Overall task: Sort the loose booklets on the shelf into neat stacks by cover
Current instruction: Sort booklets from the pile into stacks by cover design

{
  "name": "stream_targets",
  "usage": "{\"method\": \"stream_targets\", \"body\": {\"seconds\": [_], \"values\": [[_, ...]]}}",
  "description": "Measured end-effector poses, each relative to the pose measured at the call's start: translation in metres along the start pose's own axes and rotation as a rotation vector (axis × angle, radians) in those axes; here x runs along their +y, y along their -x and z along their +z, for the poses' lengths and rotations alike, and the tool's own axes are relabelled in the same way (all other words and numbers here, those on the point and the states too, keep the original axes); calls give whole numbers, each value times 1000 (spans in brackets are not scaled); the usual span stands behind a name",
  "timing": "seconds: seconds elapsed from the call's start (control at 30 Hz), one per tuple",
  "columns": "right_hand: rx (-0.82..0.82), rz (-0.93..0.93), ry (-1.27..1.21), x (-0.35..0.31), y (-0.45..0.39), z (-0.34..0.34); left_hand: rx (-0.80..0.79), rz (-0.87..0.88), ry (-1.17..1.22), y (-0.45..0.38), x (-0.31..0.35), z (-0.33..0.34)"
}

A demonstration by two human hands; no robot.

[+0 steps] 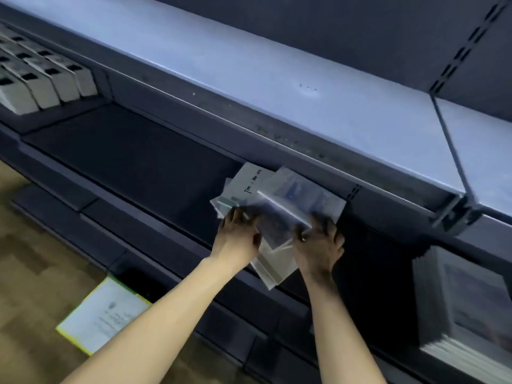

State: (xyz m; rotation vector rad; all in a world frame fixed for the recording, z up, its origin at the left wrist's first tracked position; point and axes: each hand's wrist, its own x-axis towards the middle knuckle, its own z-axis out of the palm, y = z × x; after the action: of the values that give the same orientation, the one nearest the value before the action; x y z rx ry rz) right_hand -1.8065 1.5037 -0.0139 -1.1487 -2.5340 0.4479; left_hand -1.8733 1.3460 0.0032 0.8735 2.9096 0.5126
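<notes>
The pale grey booklet point(246, 184) lying near the shelf's back edge bears black letters reading "Tim", then "Me ory", partly broken; print on the floor booklet point(105, 314) is too small to read

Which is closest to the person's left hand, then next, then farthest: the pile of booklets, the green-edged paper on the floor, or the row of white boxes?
From the left hand:
1. Pile of booklets, touching the fingers.
2. Green-edged paper, down-left on the floor.
3. Row of white boxes, far up-left on the shelf.
</notes>
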Motion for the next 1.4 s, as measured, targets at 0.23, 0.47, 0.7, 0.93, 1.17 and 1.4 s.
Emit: {"method": "stream_targets", "body": {"seconds": [0.23, 0.47, 0.7, 0.93, 1.17, 1.4], "values": [[230, -31, 29, -25, 43, -3, -36, 71, -12, -14, -15, -8], [-81, 188, -165, -7, 22, -18, -38, 85, 40, -25, -26, -16], [-110, 373, -184, 6, 24, -22, -19, 114, 43, -42, -27, -13], [36, 404, -666, 26, 38, -40, -38, 82, 73, -60, -8, -10], [77, 447, -1012, 40, 30, -53, -314, 43, 316, -79, -13, -32], [-132, 381, -816, 26, 54, -37, -567, -49, 666, -36, -40, -38]]}}
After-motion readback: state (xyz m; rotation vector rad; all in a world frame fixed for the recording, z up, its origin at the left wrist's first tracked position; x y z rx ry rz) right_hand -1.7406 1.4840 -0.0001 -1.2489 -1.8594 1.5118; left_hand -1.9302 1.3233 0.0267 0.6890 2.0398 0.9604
